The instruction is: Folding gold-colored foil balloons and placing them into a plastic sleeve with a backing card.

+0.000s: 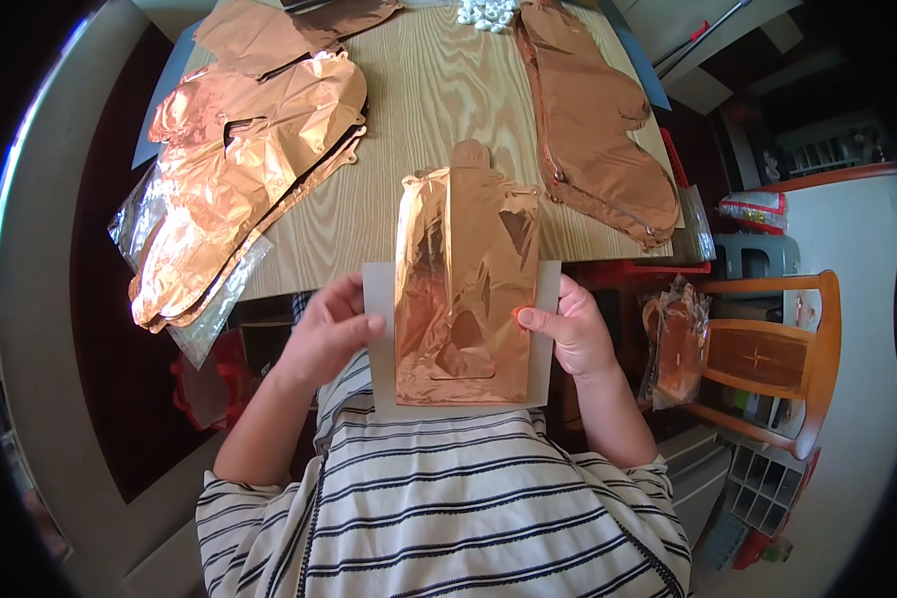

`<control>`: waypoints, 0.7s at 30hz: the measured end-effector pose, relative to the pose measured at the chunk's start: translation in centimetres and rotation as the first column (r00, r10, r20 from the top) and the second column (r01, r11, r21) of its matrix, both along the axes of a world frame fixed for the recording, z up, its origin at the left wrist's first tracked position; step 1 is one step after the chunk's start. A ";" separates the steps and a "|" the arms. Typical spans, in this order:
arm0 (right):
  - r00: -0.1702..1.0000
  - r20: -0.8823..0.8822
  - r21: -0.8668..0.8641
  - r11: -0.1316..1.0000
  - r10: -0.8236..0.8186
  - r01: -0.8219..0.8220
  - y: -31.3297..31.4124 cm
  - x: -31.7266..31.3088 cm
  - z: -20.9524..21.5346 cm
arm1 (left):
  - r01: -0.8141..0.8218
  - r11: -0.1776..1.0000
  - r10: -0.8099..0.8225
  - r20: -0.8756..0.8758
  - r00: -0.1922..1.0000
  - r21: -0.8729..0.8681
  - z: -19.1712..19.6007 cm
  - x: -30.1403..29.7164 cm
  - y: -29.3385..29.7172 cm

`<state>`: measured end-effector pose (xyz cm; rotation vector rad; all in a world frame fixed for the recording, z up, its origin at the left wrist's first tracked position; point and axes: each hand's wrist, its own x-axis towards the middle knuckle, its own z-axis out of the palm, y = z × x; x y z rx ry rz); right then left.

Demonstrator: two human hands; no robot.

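Observation:
My left hand (327,329) and my right hand (572,329) hold a grey card (545,344) by its two side edges, thumbs on the front. A flat rose-gold foil balloon (465,284) lies folded against the card, its narrow tab pointing up over the table's near edge. I hold both in front of my striped shirt, just below the wooden table (429,110).
A pile of rose-gold foil balloons (239,169) lies on clear plastic at the table's left. Another long foil balloon (593,130) lies at the right. Small white pieces (486,13) sit at the far edge. A wooden chair (772,359) with a bagged balloon (676,344) stands right.

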<state>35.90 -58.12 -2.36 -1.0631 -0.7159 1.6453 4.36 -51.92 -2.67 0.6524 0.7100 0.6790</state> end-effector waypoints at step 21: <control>0.970 0.233 0.239 0.971 -0.067 0.010 1.4 0.0 3.3 | 0.076 0.794 0.135 -0.297 0.945 0.603 3.6 1.6 1.0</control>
